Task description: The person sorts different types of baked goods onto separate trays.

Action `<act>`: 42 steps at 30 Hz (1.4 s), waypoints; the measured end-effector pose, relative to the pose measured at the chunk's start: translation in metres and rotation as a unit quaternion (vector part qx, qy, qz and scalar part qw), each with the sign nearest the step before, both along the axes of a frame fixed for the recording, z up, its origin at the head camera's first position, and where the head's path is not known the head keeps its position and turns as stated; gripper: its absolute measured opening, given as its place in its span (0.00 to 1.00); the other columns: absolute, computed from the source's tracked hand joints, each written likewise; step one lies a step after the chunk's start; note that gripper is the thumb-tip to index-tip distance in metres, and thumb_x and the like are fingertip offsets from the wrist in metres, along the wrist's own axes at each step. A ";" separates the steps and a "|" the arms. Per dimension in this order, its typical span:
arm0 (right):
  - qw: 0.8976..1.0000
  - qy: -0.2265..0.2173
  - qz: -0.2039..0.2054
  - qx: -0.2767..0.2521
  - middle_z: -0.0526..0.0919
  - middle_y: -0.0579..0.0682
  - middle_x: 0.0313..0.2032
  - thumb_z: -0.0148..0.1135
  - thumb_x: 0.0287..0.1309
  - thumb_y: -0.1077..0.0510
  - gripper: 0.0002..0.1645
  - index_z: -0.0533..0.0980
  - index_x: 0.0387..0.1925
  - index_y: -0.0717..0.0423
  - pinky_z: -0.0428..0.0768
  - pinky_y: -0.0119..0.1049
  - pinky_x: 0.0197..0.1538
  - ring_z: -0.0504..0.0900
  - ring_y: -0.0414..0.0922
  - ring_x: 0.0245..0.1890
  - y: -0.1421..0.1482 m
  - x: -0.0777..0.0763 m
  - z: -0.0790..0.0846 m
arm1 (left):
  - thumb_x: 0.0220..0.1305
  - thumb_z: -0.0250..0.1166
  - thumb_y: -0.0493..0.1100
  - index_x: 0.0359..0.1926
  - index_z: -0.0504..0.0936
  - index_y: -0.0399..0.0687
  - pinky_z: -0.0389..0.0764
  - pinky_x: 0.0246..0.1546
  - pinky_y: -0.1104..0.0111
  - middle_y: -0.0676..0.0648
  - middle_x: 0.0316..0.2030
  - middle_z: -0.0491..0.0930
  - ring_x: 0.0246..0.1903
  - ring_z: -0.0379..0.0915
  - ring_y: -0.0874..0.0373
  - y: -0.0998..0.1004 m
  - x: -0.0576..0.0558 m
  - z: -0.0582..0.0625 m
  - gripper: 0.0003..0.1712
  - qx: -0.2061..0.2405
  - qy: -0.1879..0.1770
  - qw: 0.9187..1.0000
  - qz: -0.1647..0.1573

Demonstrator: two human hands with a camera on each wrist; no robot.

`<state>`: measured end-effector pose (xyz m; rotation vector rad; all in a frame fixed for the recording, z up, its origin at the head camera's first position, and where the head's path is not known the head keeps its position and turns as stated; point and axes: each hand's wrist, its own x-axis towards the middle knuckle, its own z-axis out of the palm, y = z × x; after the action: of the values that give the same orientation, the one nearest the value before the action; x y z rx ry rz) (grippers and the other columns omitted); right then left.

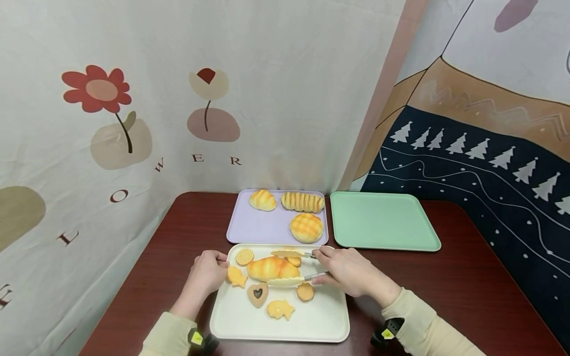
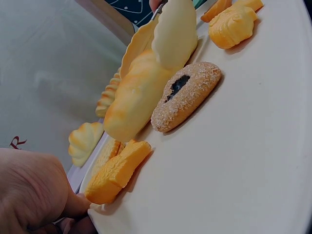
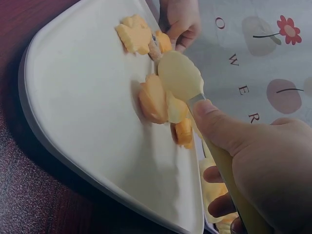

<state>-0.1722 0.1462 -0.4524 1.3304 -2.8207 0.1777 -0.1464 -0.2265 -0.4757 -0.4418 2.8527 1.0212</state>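
Observation:
My right hand [image 1: 349, 271] holds a pair of tongs [image 1: 286, 282] with pale yellow, leaf-shaped ends. Those ends lie on either side of a long toy bread roll [image 1: 272, 268] on the white tray [image 1: 318, 324]. At the tray's left edge, near its far corner, my left hand [image 1: 207, 272] pinches the rim. Close by its fingers lie a fish-shaped cookie [image 2: 117, 173] and a round cookie [image 1: 244, 256]. Nearer the front are a heart-shaped cookie [image 2: 185, 95] with a dark centre, another fish cookie [image 1: 280, 309] and a small round cookie [image 1: 305, 291].
Behind the white tray, a lilac tray [image 1: 278, 230] bears a shell-shaped bread [image 1: 263, 200], a ridged long bread [image 1: 303, 202] and a round bun [image 1: 306, 227]. To its right lies a green tray [image 1: 383, 222]. All stand on a dark red table [image 1: 169, 247] against printed curtains.

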 end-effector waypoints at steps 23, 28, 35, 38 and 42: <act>0.999 0.049 0.016 -0.005 0.79 0.43 0.45 0.61 0.71 0.32 0.33 0.80 0.61 0.52 0.81 0.39 0.34 0.80 0.39 0.33 0.001 0.001 0.000 | 0.70 0.65 0.36 0.46 0.86 0.35 0.83 0.41 0.53 0.40 0.39 0.84 0.38 0.80 0.47 0.001 0.000 0.001 0.09 0.002 0.000 1.000 0.001; 0.999 0.049 0.016 -0.013 0.80 0.43 0.44 0.61 0.72 0.34 0.34 0.80 0.63 0.54 0.80 0.39 0.33 0.78 0.39 0.30 0.001 0.000 0.006 | 0.70 0.65 0.36 0.46 0.86 0.34 0.83 0.42 0.52 0.40 0.39 0.84 0.38 0.80 0.47 0.000 0.000 0.001 0.09 0.001 0.002 1.000 -0.001; 0.998 0.047 0.020 -0.047 0.79 0.42 0.44 0.63 0.72 0.36 0.31 0.79 0.62 0.54 0.80 0.39 0.32 0.74 0.37 0.26 0.002 -0.004 0.016 | 0.69 0.65 0.36 0.46 0.86 0.35 0.82 0.44 0.51 0.40 0.39 0.84 0.39 0.80 0.46 -0.001 0.000 -0.001 0.09 -0.002 0.004 1.000 -0.002; 0.997 0.046 0.020 -0.057 0.78 0.42 0.43 0.65 0.71 0.36 0.31 0.80 0.61 0.54 0.79 0.38 0.30 0.74 0.36 0.25 0.002 -0.006 0.019 | 0.69 0.65 0.36 0.46 0.86 0.35 0.82 0.43 0.51 0.41 0.39 0.84 0.39 0.80 0.46 -0.001 0.000 -0.001 0.09 -0.002 0.004 1.000 -0.002; 0.998 0.039 0.012 -0.054 0.78 0.42 0.42 0.65 0.71 0.36 0.31 0.80 0.62 0.54 0.76 0.35 0.29 0.72 0.36 0.25 0.002 -0.009 0.024 | 0.69 0.65 0.36 0.46 0.86 0.36 0.82 0.43 0.51 0.41 0.39 0.84 0.38 0.80 0.47 -0.001 0.000 -0.002 0.09 -0.002 0.004 1.000 -0.001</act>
<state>-0.1807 0.1481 -0.4288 1.3180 -2.6910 0.2699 -0.1463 -0.2277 -0.4781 -0.4349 2.8614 1.0193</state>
